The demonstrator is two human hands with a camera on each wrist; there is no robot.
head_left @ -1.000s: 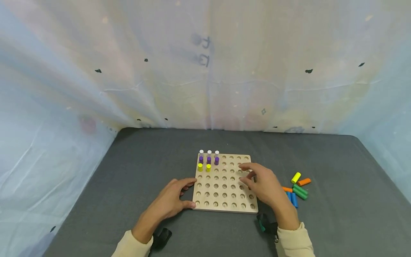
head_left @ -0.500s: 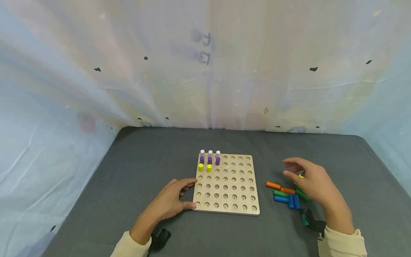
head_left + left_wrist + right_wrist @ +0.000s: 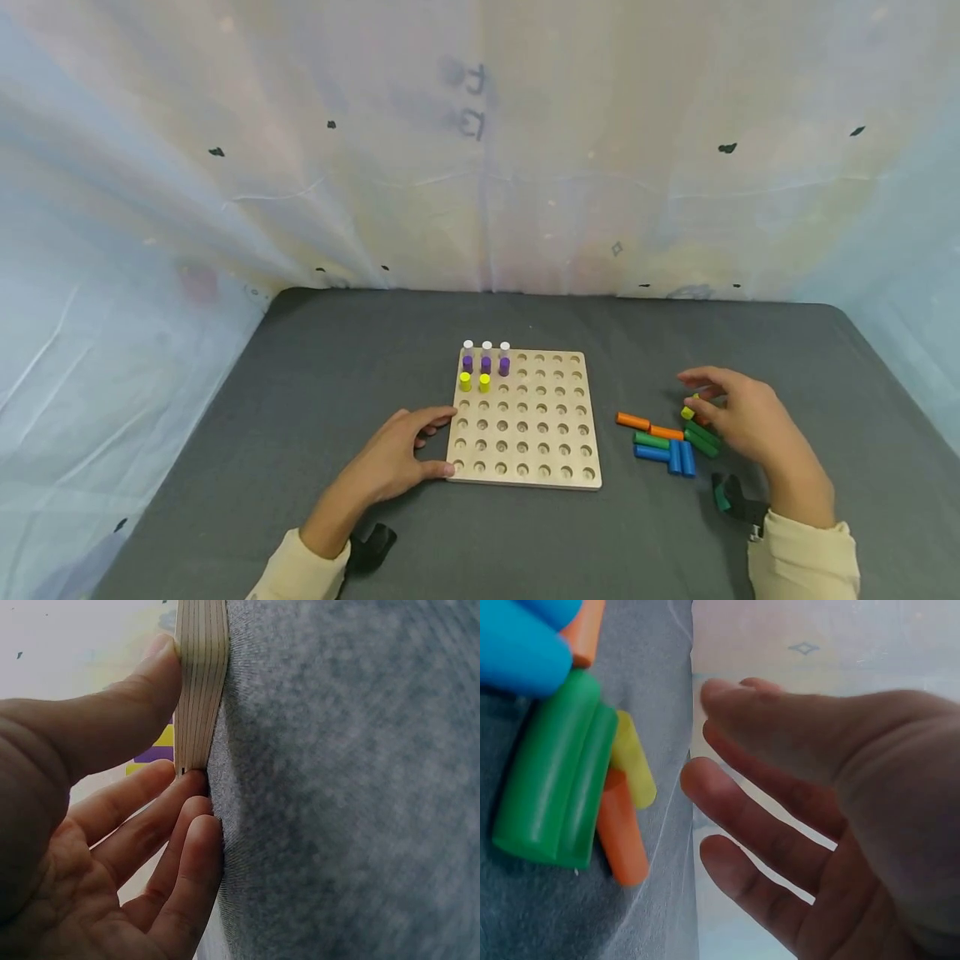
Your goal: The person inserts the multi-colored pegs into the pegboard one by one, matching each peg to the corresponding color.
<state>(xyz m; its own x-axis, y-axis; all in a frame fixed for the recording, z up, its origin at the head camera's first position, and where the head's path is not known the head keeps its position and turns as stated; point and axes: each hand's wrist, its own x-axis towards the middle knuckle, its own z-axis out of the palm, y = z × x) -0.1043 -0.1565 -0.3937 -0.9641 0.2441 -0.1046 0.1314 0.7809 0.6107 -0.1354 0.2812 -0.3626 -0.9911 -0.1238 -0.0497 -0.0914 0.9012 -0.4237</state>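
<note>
A pale wooden pegboard (image 3: 551, 427) lies on the table, its far left rows bearing white pegs (image 3: 487, 347), purple pegs (image 3: 486, 365) and two yellow pegs (image 3: 484, 383). Against its left edge rest the thumb and fingers of my left hand (image 3: 390, 454); the left wrist view has the thumb on the layered side (image 3: 199, 690). To the right, my right hand (image 3: 750, 417) hovers by a loose yellow peg (image 3: 687, 412), its fingers spread and holding nothing. An orange peg (image 3: 622, 832) beside that yellow one shows in the right wrist view.
Between board and right hand lie loose orange pegs (image 3: 632, 420), green pegs (image 3: 651, 440) and blue pegs (image 3: 651, 453), close together. A grey cloth (image 3: 337, 358) covers the table, and a pale sheet (image 3: 555, 167) hangs behind it.
My right hand has gone from over the board to the loose pegs on the right, then slightly closer to the yellow one. The left hand has stayed at the board's edge.
</note>
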